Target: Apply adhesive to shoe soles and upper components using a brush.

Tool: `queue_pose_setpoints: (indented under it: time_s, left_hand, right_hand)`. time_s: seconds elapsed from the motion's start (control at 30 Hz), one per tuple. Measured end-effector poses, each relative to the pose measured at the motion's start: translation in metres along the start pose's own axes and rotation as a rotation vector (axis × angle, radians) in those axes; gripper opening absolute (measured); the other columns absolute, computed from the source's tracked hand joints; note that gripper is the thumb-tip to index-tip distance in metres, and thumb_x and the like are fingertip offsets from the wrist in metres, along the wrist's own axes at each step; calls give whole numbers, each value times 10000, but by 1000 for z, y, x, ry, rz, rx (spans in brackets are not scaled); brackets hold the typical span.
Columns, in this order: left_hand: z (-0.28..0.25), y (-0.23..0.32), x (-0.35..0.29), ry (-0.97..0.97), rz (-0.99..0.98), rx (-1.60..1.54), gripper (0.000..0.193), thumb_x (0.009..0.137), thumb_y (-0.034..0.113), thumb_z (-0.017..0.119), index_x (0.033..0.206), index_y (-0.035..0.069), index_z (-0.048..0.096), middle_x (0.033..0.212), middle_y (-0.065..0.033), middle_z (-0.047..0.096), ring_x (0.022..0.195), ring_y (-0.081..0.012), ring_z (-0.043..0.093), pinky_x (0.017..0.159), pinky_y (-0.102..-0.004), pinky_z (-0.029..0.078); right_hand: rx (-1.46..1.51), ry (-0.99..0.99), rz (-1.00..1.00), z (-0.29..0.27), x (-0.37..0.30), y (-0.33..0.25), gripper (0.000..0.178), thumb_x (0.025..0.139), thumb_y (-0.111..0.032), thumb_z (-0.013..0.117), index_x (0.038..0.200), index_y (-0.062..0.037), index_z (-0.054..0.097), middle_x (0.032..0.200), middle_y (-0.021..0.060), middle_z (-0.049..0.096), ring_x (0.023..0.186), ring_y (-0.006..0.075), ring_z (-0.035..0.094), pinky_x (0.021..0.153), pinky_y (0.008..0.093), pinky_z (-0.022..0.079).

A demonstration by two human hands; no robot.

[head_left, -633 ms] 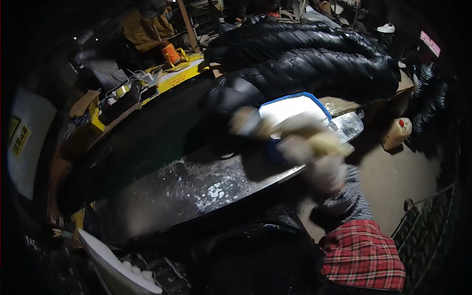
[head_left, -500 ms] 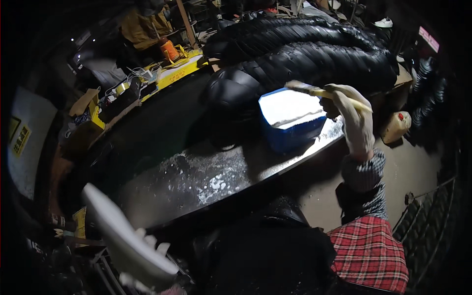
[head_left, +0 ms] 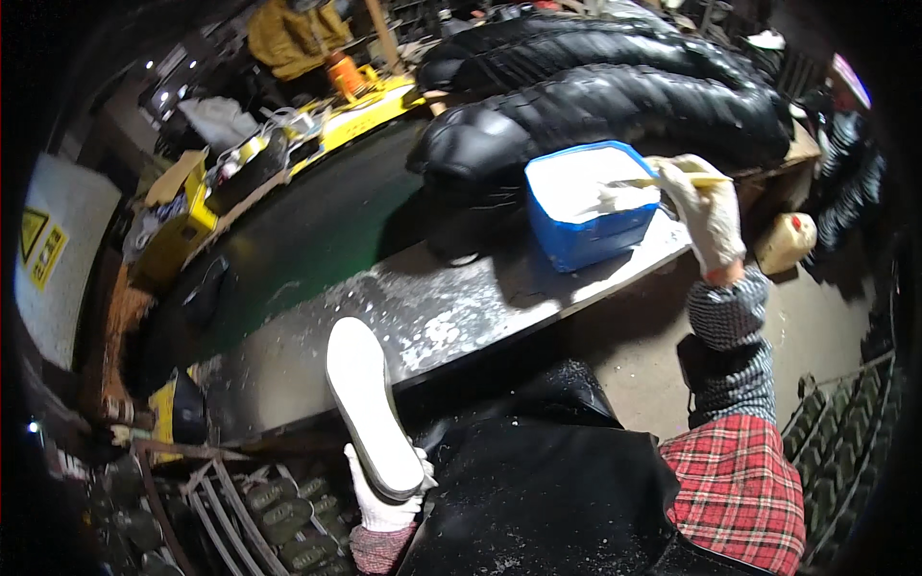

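My left hand (head_left: 389,494), in a white glove, grips the heel end of a white shoe sole (head_left: 363,394) with a grey rim. The sole's flat white face is turned up, and its toe end points away from me over the bench edge. In my right hand (head_left: 709,206), also gloved, a brush (head_left: 663,180) with a pale yellow handle is pinched. Its bristle end reaches into a blue tub (head_left: 586,240), where it meets thick white paste (head_left: 576,182). That tub stands on the bench close to its front edge.
Long rows of nested, glossy black pieces (head_left: 615,115) lie behind the tub. The bench top (head_left: 437,326) carries white splashes. A yellowish jug with a red cap (head_left: 788,242) stands at the right. Racks of dark soles (head_left: 298,518) sit low at left and right (head_left: 845,442).
The brush has come down from above the tub into the paste. My left hand has brought the sole to the right and turned its white face up. The view has shifted slightly.
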State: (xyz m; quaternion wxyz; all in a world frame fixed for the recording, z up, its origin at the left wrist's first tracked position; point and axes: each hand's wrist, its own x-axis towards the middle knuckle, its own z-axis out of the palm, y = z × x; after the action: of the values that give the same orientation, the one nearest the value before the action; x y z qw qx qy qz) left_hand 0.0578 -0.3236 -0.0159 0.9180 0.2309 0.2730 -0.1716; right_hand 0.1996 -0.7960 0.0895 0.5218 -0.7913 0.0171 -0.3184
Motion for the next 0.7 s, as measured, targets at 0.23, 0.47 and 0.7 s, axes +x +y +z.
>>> queue_pose_setpoints:
  time_s: [0.23,0.47,0.7]
  left_hand:
    - [-29,10,25,-24,-102,34,958,755,882,333,999,-9,587,635,-139,621,454,-273,610,384,-366,519]
    - [-64,9,45,-439,-114,-47,983,830,840,276,1261,-10,516,851,-223,667,640,-346,682,515,-458,576]
    - [-84,14,43,-330,-265,-115,925,885,784,260,1299,-8,496,893,-207,666,672,-319,668,580,-443,562]
  right_hand:
    - [458,-305,127,86,-53,-61,232,938,-222,641,1039,-14,668,805,36,673,704,93,619,614,211,480]
    - [538,-946,123,282,-92,-85,262,896,-176,689,1076,12,661,981,112,701,870,157,667,756,285,543]
    - [548,-1156,221,246,-96,-93,186,914,-135,655,1014,22,656,869,85,674,756,96,636,662,246,534]
